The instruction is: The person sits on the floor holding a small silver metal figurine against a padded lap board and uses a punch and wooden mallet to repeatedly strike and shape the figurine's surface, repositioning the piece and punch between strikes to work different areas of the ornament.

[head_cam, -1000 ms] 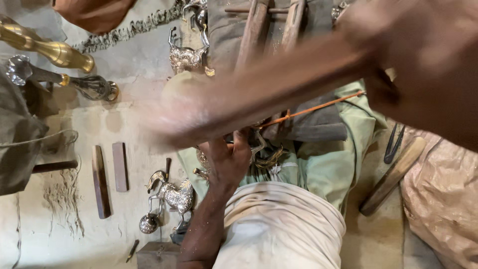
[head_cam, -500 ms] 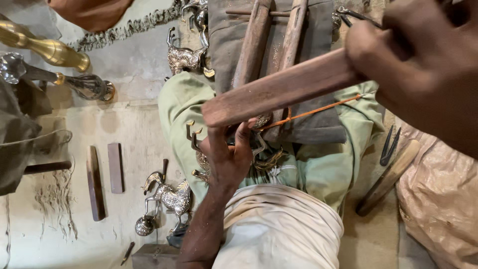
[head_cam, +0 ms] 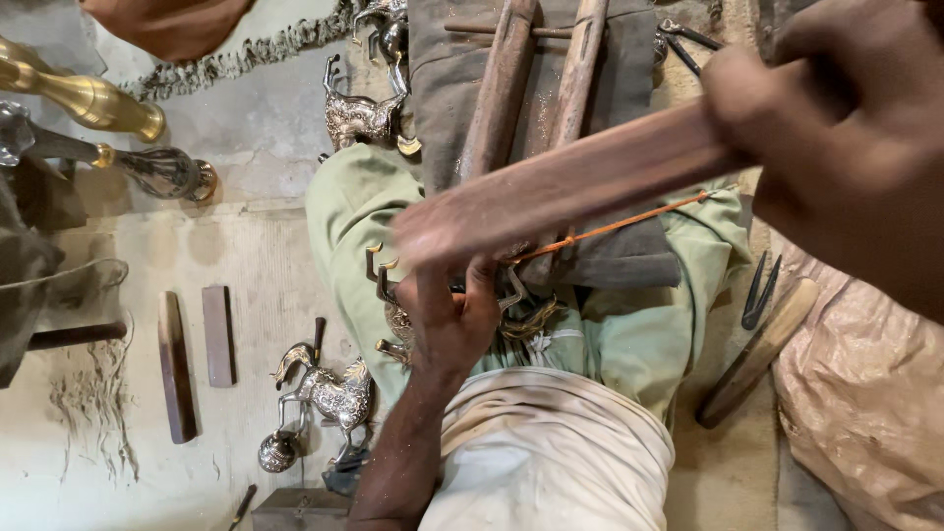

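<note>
My left hand (head_cam: 447,317) presses a small metal animal figurine (head_cam: 385,295) down on my lap; its bent legs stick out to the left of my fingers. My right hand (head_cam: 836,128), large and close at the upper right, grips a long flat wooden bat (head_cam: 560,187). The bat slants down to the left, and its blurred tip hangs just above my left hand. An orange cord (head_cam: 619,224) runs under the bat across a dark cloth.
On the floor at left lie two wooden blocks (head_cam: 197,349), a silver horse figurine (head_cam: 329,393) and a brass vase (head_cam: 88,98). Another metal horse (head_cam: 359,113) stands ahead. Two wooden rails (head_cam: 501,79) lie beyond my knees. Tongs (head_cam: 757,290) and a tan sack (head_cam: 865,393) lie at right.
The bat swung: a blur low over the lap a second ago, then lifted and sharp, now blurred again above my left hand. My left hand stayed on the figurine.
</note>
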A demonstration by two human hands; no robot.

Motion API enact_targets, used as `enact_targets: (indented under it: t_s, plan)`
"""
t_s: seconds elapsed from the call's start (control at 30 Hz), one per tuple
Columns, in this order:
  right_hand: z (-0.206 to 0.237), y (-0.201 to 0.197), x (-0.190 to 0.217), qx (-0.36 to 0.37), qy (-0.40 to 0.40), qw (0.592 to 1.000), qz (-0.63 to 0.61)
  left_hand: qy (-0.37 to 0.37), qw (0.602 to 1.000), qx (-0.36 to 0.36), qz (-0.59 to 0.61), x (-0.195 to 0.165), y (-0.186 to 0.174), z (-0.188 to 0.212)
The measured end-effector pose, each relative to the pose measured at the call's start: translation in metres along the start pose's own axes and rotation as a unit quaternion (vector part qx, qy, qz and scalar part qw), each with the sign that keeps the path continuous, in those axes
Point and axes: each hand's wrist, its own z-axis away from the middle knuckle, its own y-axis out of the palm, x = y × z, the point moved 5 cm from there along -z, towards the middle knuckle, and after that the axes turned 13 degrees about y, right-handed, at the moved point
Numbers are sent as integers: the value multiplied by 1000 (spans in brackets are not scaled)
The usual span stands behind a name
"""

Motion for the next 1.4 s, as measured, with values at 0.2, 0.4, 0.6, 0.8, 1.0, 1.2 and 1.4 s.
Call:
enact_targets:
  t_s: [0.2, 0.4, 0.6, 0.8, 1.0, 1.2, 1.4]
  plan:
    - [4, -1, -1, -52, -9, 995, 88, 50, 998, -7, 28, -2, -1, 5]
    - [10, 6, -10, -9, -3, 998, 58, 94, 995, -16, -8, 3, -3, 15]
    - [7, 2, -3, -25, -12, 994, 102, -41, 998, -7, 46, 10, 2, 15]
    - [7, 0, 1, -43, -39, 986, 154, 34, 999, 9, 38, -2, -1, 2]
    - [8, 8, -11, -10, 23, 996, 85, -63, 958, -152, 234, 2, -7, -2]
    - [-2, 10, -13, -17, 15, 997, 78, -29, 988, -16, 149, -1, -6, -11]
    - [-15, 20, -26, 98, 145, 978, -115, -54, 992, -2, 118, 0, -5, -8]
